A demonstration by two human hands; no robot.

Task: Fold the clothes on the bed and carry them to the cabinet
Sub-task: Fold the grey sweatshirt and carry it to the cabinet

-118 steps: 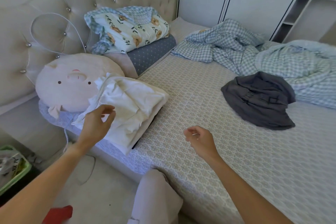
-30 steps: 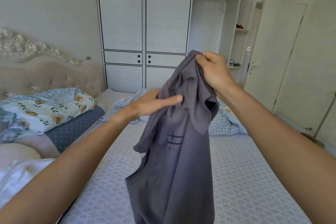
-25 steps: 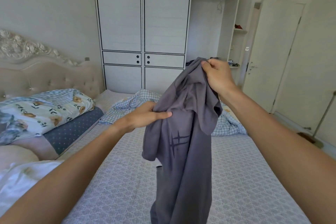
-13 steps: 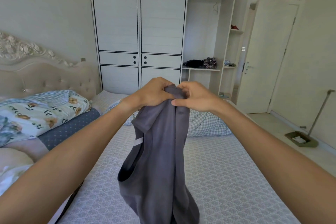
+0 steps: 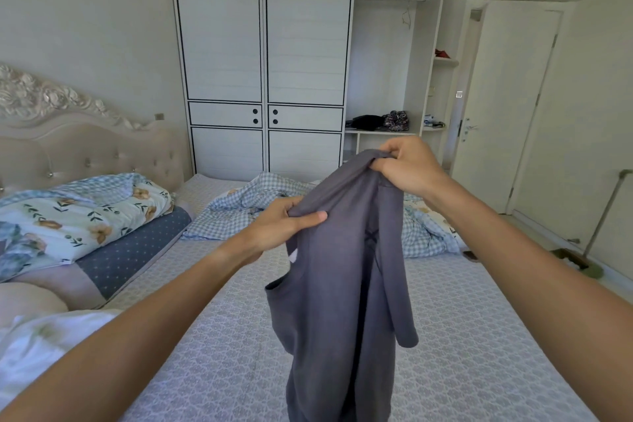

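A dark grey T-shirt hangs in the air over the bed. My right hand grips its top edge, held highest. My left hand pinches the fabric lower and to the left, thumb on top. The shirt drapes down between my arms, one sleeve dangling at the right. A folded white garment lies at the bed's near left corner. The white cabinet stands beyond the bed, its right section open with shelves holding dark clothes.
A floral quilt on a dotted blue pillow lies by the padded headboard. A crumpled checked blanket sits at the bed's far end. A closed door and a broom with dustpan are at the right.
My hands, which were together at the shirt's top, have moved apart: the right rose and went right, the left dropped lower left, spreading the fabric.
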